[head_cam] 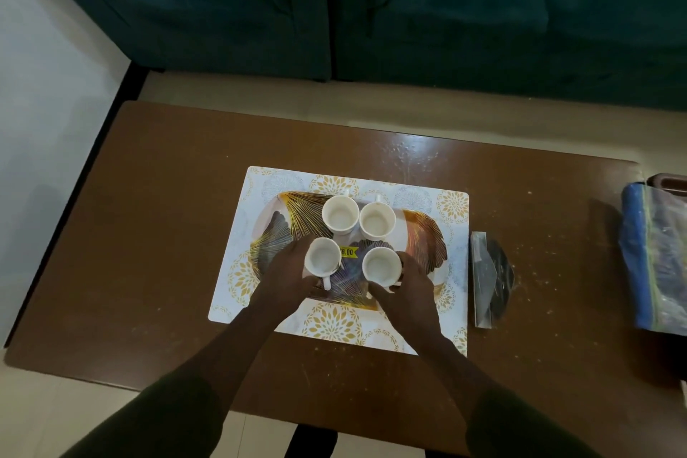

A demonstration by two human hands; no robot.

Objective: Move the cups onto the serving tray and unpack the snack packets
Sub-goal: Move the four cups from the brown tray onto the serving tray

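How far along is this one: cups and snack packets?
Cups look done: all four sit on the tray. In hand: the left hand and right hand grip the two near cups. Left: the snack packets lie untouched to the right.

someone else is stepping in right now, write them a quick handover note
Left hand is wrapped around the near-left cup; right hand is wrapped around the near-right cup.
All four white cups sit on the serving tray, which lies on the placemat; the two far cups stand free.
Done: cups are on the tray.
Left: let go, then unpack the snacks. A dark packet lies right of the mat, and a blue bag sits at the table's right edge; both look unopened.
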